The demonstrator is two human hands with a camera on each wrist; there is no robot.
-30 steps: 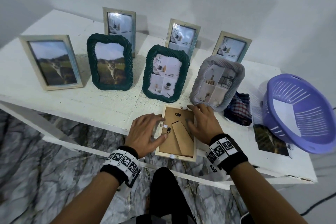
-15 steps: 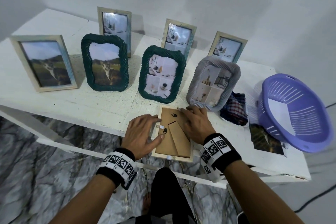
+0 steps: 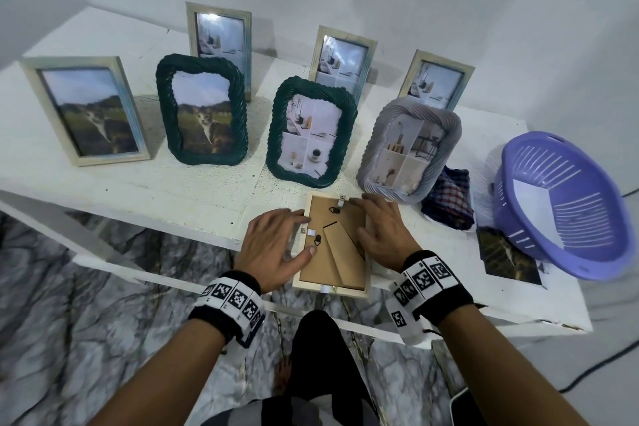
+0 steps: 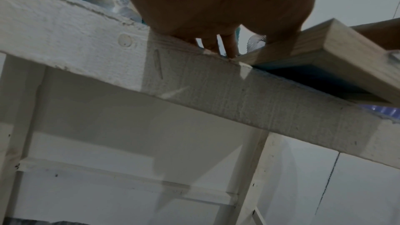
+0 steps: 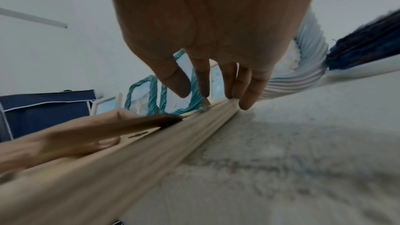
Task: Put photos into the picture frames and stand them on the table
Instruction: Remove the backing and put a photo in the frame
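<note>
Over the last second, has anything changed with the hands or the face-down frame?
Very little. The right hand slid its fingers up the face-down frame to the top edge, near the metal clip; the left hand has stayed at the left edge, thumb on the backing board. Nothing was picked up or let go. The frame stays flat, overhanging the table edge, with seven frames standing behind it.

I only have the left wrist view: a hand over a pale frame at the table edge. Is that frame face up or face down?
Observer: Face down. The head view shows the frame's brown backing and its stand flap.
Operator: Where is the other hand?
Observer: The right hand lies along the frame's right edge, fingertips near the top clip.
Operator: Any loose photos?
Observer: A photo lies flat, partly under the purple basket.
</note>
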